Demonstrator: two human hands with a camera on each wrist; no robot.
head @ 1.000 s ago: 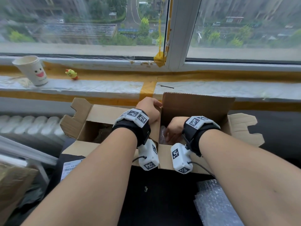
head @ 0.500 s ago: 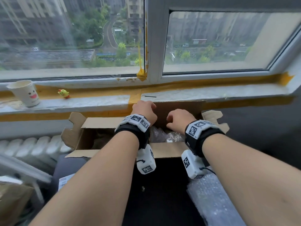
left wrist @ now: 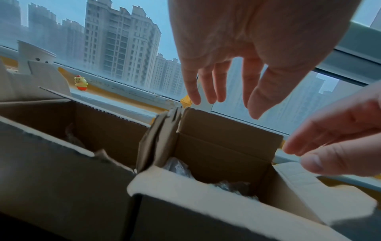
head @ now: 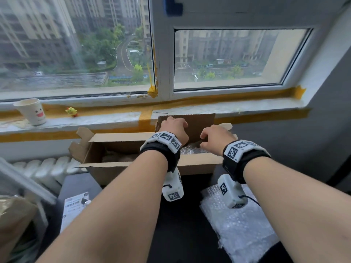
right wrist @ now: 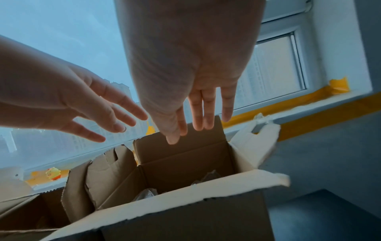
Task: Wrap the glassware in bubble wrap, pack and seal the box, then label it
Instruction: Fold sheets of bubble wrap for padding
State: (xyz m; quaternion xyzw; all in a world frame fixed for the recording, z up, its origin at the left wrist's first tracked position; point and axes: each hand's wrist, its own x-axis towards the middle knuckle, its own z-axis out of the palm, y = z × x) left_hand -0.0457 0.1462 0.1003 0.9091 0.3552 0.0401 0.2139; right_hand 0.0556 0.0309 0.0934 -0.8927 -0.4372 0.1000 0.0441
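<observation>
Two hands hover over the right half of an open cardboard box [head: 133,164], and neither grip holds anything. Nearest, at 5 o'clock on the dark surface [head: 182,224], lies a loose sheet of bubble wrap [head: 237,224]; at 7 o'clock a printed label [head: 75,205] rests flat.

Past these, the box stands with its long axis running 9 to 3 o'clock. The left hand [head: 175,128] sits at about 12 o'clock over the box, fingers relaxed and spread, their tips near the top edge of the upright back flap [head: 199,124]; the wrist view shows them just above it, and I cannot tell whether they touch it. The right hand [head: 216,136] is at 1 o'clock, fingers likewise loose and straight, just beside the same flap and nearer its right end.

Below both grips, in the right-hand compartment, the wrapped glassware [left wrist: 233,185] shows as crinkled clear wrap low in the box, straight down from the fingers. A torn cardboard divider [left wrist: 158,138] separates it from the left compartment.

My judgement: packing looks done here, and closing comes next, the back flap being the piece to fold toward 6 o'clock. Either hand could take it.

Farthest, on the windowsill [head: 247,109], stand a paper cup [head: 32,112] and a small yellow toy [head: 71,111] at 10 o'clock.
</observation>
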